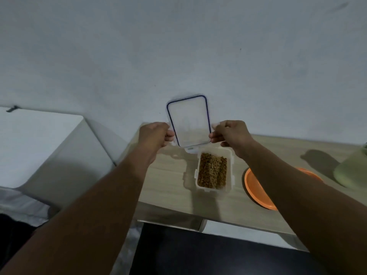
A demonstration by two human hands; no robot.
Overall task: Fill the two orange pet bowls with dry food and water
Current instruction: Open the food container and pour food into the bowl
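Head view: downward look over two bare forearms to a wooden table (166, 181) set against a pale wall (178, 46).
Step in hand: opening of the food container (231, 171); lid (188, 120) off, filling not yet begun, judging by the bare inside of the orange bowl (256, 187).
Lid position: clear with a blue seal, held in the air above the table's far edge, tilted near upright, apart from the container.
Left hand (156, 135): at the lid's left long edge; fingers (170, 134) curled narrow, pinching that edge.
Right hand (231, 133): at the lid's right long edge; fingers (215, 138) likewise curled close, pinching the rim.
Container position: open, about mid-table, just below the lid, touching neither hand.
Dry food (212, 170): brown kibble, filling the container nearly to the brim.
Bowl position: toward the table's right end near the front edge, partly hidden behind the right forearm; second bowl not in view.
Green vessel (351, 171): at the table's right end, cropped; contents impossible to tell.
White cabinet (39, 139): left of the table.
Next move (judgement): lid down on bare tabletop, probably left of the container; then both hands free to lift and tip the container over the bowl. Slow tilt called for, since kibble at that fill level is likely to pour in a rush.
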